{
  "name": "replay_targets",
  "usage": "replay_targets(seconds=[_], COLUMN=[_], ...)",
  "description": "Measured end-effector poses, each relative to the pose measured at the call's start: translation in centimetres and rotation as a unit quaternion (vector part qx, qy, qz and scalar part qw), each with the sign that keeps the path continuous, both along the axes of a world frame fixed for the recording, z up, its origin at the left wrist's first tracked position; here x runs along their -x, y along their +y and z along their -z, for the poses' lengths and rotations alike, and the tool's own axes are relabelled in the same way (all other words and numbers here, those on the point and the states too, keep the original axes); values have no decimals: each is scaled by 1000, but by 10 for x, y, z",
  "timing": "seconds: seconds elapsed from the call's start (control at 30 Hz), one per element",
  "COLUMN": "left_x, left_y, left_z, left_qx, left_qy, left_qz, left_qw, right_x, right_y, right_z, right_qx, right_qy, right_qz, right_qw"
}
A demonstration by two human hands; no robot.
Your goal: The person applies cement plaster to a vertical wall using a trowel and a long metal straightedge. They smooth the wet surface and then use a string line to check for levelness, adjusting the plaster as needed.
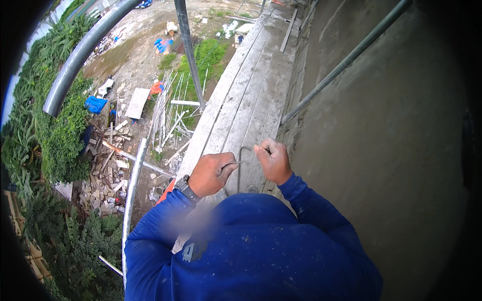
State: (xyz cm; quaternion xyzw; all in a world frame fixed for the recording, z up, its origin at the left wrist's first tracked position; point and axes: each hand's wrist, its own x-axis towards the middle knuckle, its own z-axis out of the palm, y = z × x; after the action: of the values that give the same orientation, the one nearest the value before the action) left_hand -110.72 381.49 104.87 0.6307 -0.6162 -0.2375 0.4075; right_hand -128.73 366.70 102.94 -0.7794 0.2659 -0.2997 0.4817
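Note:
In front of my chest, over the planks, both hands are raised with a small gap between them. My left hand [216, 173], with a dark watch on its wrist, is closed in a pinch. A short thin end pokes out from its fingertips. My right hand [273, 161] is closed too, thumb against bent fingers. From beside its thumb a thin dark cord or wire [239, 175] bends over and hangs down toward my body. Whether the end in my left fingers belongs to this same strand, I cannot tell.
Grey-stained scaffold planks [246, 95] run ahead, beside a smooth grey wall [376, 150] on the right. Metal scaffold tubes [191, 55] rise at the left, and a slanting tube [346, 60] meets the wall side. Far below lie a rubble pile [108, 185], poles and trees.

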Motion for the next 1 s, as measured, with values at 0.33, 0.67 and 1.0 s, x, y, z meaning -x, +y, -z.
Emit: replay_targets(seconds=[0.33, 0.67, 1.0], left_x=[1, -11, 5], left_y=[2, 12, -11], left_z=[19, 42, 45], left_qx=[45, -50, 39], left_qy=[49, 215, 439], left_qz=[-67, -12, 111], left_qw=[996, 975, 891], right_x=[13, 2, -30], right_y=[0, -28, 12], right_z=[7, -24, -20], right_qx=[-230, -103, -174], right_qy=[-56, -71, -83], right_qz=[-38, -3, -15], right_qw=[971, 992, 981])
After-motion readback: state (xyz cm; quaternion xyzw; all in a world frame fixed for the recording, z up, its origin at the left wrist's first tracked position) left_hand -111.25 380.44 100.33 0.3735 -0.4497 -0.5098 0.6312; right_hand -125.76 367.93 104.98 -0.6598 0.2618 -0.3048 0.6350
